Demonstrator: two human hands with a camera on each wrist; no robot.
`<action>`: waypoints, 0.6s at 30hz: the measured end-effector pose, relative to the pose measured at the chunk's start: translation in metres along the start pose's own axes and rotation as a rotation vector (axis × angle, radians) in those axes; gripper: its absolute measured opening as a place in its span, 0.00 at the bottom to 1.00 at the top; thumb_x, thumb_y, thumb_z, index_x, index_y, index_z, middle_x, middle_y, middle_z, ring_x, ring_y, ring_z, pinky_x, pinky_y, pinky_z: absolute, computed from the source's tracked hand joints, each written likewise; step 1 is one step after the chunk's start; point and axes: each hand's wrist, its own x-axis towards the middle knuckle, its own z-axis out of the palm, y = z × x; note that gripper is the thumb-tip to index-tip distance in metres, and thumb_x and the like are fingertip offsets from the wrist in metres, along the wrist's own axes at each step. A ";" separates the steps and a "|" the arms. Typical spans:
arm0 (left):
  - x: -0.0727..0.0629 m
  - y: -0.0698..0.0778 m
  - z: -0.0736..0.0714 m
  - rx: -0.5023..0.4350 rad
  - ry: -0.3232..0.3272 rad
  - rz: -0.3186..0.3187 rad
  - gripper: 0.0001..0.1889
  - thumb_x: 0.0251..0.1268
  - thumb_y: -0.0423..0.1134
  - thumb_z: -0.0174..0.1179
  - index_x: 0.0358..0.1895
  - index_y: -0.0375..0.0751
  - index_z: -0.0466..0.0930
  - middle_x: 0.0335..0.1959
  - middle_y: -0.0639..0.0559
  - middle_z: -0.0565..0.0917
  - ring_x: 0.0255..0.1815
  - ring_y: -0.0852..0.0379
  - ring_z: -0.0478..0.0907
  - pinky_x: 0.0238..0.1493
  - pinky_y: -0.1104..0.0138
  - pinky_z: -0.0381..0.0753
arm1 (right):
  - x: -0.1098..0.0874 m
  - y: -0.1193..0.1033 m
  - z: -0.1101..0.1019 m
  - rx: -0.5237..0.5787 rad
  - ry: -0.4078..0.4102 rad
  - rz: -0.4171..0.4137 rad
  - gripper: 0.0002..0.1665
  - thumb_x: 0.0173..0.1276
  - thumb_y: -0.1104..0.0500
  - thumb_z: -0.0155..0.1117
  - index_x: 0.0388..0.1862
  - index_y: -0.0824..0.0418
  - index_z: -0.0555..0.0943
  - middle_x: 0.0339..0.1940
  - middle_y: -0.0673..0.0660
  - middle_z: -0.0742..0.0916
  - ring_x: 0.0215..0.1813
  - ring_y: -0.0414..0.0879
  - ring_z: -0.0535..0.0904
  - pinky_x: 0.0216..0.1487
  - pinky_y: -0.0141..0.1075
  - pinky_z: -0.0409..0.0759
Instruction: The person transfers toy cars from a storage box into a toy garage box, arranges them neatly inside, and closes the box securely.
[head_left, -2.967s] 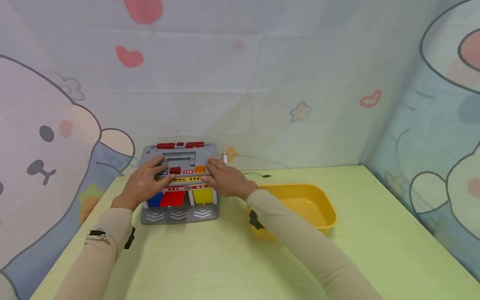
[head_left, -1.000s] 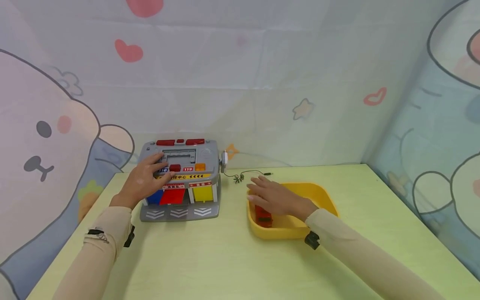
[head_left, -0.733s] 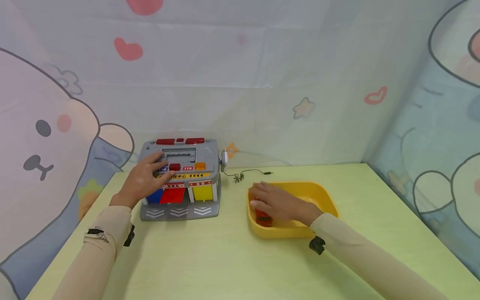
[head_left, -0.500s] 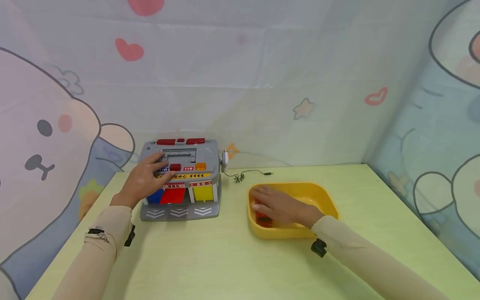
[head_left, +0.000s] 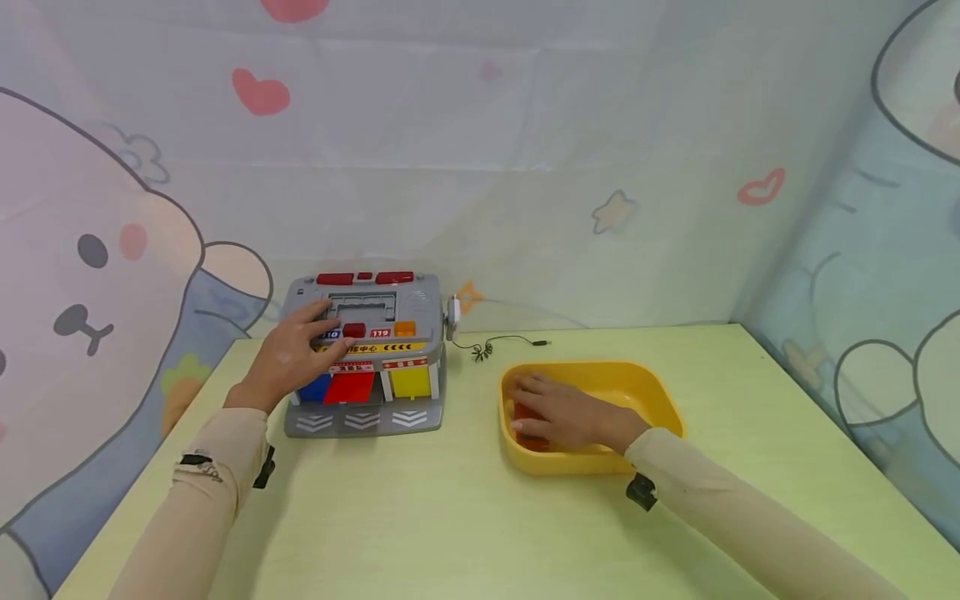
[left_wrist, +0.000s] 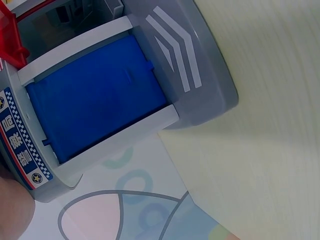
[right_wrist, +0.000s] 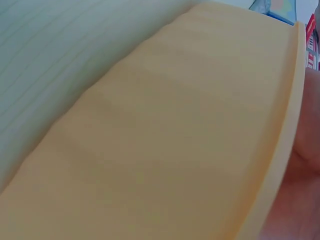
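Observation:
My left hand [head_left: 288, 354] rests on the top left corner of a grey toy rescue station [head_left: 422, 307], its fingers stretched over the top and its thumb at the front edge. In the left wrist view the station's blue garage door [left_wrist: 100, 95] is down; its red door [head_left: 349, 387] is raised and its yellow door [head_left: 411, 382] is down. My right hand [head_left: 573, 417] reaches into a yellow bin [head_left: 600, 463]. Its fingers and thumb pinch a red toy car [head_left: 533, 444] at the bin's left end, mostly hidden beneath them.
A white crank-like knob [head_left: 453, 317] sticks out of the station's right side. Behind the bin, a thin black cable [head_left: 510, 337] with a plug lies near the table's back edge. A printed cloth [head_left: 487, 208] hangs behind and along both sides.
My right hand has left the station's right side and moved right and down into the bin, where it has closed on the red car. The left hand has stayed on the station.

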 end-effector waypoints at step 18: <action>0.001 0.000 0.001 0.000 0.014 -0.004 0.31 0.69 0.52 0.60 0.66 0.32 0.75 0.76 0.34 0.63 0.77 0.32 0.58 0.72 0.38 0.63 | 0.002 -0.003 -0.001 -0.073 0.024 -0.035 0.40 0.68 0.48 0.67 0.75 0.60 0.68 0.80 0.61 0.64 0.78 0.59 0.60 0.75 0.51 0.68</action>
